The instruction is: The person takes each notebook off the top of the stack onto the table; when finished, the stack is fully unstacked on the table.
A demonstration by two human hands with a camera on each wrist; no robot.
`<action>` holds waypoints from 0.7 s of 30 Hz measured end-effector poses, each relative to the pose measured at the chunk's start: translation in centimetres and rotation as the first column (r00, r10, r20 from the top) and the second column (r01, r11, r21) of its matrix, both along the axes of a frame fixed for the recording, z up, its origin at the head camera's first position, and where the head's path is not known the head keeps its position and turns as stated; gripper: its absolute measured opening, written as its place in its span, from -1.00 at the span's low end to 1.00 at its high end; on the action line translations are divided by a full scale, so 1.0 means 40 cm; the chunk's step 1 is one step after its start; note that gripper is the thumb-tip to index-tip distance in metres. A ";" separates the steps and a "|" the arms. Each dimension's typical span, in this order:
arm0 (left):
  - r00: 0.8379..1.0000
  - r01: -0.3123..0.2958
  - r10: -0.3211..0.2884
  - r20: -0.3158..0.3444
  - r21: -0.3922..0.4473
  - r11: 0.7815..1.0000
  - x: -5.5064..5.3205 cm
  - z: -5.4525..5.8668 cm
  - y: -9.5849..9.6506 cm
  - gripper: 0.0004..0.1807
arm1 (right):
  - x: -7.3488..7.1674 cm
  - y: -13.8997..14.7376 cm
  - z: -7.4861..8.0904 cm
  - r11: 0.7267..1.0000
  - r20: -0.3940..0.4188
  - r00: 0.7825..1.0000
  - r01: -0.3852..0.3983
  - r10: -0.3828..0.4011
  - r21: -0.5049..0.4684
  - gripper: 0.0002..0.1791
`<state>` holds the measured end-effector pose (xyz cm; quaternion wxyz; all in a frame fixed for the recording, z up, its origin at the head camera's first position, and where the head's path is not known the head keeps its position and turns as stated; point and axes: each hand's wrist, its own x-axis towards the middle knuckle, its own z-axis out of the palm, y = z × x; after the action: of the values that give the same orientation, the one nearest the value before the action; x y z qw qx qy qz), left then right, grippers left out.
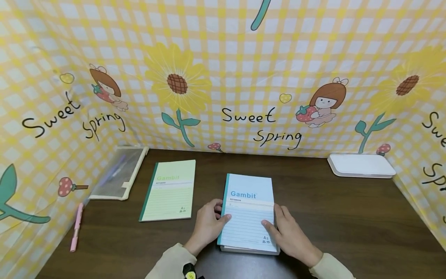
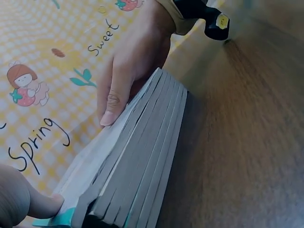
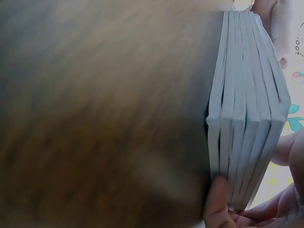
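A stack of several notebooks lies in front of me, topped by a light blue Gambit notebook (image 1: 247, 217) with a teal spine strip. My left hand (image 1: 208, 223) grips the stack's left side, its thumb over the spine edge of the cover. From the right, my right hand (image 1: 290, 232) holds the opposite edge, thumb on the cover and fingers along the side. In the left wrist view the page edges (image 2: 142, 156) show as layers, slightly uneven near the spine. The right wrist view shows the stack's corner (image 3: 242, 118), with a right fingertip low against it.
A light green Gambit notebook (image 1: 168, 193) lies to the left of the stack. Beyond it are a mesh zip pouch (image 1: 120, 174) and a pink pen (image 1: 76, 228). A white case (image 1: 362, 166) sits at the back right. Yellow checked cloth (image 1: 244, 77) walls the table's back and sides.
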<state>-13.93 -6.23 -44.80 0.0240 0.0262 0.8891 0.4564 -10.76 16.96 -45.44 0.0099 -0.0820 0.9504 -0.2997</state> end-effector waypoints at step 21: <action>0.975 -0.175 0.121 0.188 0.302 0.937 -0.083 -0.020 -0.098 -0.61 | 0.004 0.008 -0.005 1.000 -0.040 0.999 -0.007 0.007 0.002 -0.28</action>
<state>-17.26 -10.17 -45.58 0.0592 -0.0757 0.7986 0.5942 -10.60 17.29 -45.66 -0.0081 -0.0915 0.9504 -0.2972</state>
